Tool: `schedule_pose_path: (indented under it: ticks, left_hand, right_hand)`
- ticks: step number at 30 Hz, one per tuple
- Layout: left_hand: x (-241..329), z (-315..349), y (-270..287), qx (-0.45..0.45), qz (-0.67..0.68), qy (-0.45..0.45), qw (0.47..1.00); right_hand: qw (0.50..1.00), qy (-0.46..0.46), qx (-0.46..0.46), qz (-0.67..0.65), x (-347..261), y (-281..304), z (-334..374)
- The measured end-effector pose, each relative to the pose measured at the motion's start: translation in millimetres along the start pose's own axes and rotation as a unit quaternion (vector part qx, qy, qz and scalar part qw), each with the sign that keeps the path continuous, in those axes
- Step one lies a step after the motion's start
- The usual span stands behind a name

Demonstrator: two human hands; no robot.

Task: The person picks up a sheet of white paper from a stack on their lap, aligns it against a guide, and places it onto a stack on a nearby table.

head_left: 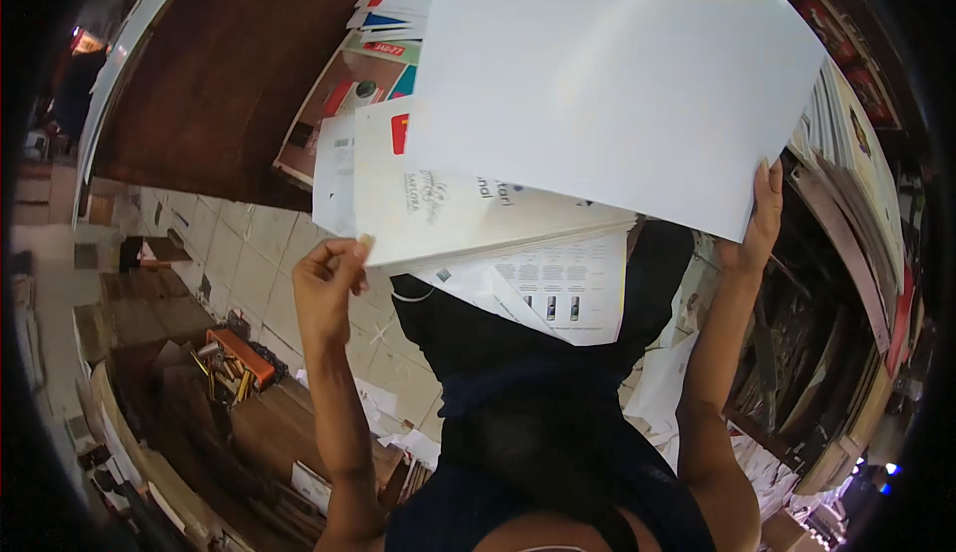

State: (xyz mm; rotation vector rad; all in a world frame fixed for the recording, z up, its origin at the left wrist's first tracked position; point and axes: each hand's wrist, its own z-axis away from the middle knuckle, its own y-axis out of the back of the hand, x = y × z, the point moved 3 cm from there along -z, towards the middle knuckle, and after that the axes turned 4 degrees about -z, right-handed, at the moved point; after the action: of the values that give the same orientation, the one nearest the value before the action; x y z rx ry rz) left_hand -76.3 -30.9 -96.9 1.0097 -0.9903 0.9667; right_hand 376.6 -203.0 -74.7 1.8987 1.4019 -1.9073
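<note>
A large blank white sheet point(607, 84) covers the top centre of the view. My right hand point(757, 216) grips its lower right corner, with the thumb and fingers closed on the edge. Partly beneath it lies a stack of cream printed sheets point(478, 221), fanned slightly along the lower edge. At the stack's lower left corner my left hand point(334, 265) pinches the sheets between thumb and fingers. Another printed sheet point(588, 298) with small pictures of bottles or cans sticks out below, above my lap. The large sheet hides most of the stack.
Colourful printed sheets point(354, 89) lie on a dark brown board point(219, 64) at the upper left. Stacked boards and papers point(846, 184) stand at the right. An orange box of tools point(241, 358) sits at the lower left. Paper scraps litter the tiled floor point(259, 253).
</note>
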Motion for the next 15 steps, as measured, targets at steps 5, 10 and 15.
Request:
schedule_pose_path:
  ticks: [5,10,15]
  left_hand:
    - [-35.1,53.5,-25.9,-0.009,-0.038,0.076,0.996]
    - [-32.5,72.0,-27.1,0.030,-0.240,-0.056,0.969]
    - [-25.1,69.7,-30.9,0.057,-0.255,-0.118,0.958]
  right_hand:
    - [0.994,-0.063,-0.020,0.087,27.5,1.6,-0.5]
    - [0.978,-0.130,-0.058,0.155,57.5,-6.3,2.6]
    - [0.960,-0.159,-0.085,0.213,77.1,-17.2,6.8]
